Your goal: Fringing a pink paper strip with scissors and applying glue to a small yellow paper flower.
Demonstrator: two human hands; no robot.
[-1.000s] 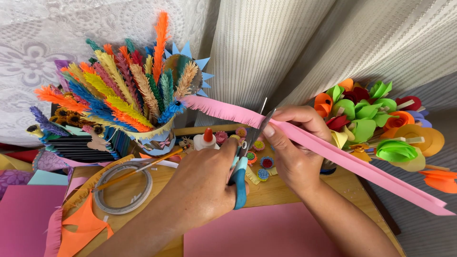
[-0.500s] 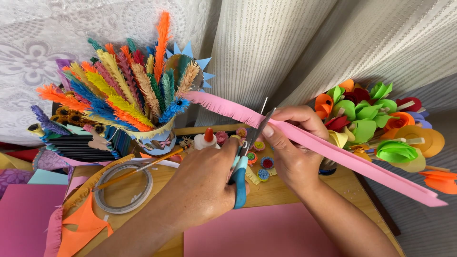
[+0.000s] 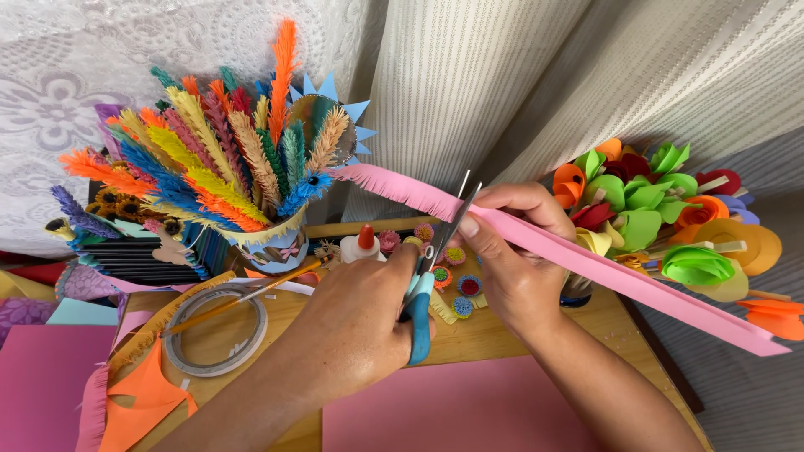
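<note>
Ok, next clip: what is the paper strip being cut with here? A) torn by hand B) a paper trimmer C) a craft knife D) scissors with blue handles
D: the left hand works blue-handled scissors whose open blades straddle the pink paper strip, which the right hand holds.

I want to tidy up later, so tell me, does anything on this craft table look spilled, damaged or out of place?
Nothing looks spilled or broken. Small paper scraps lie loose on the wooden table near the scissors, and a fringed orange paper piece hangs over its front-left edge.
</note>
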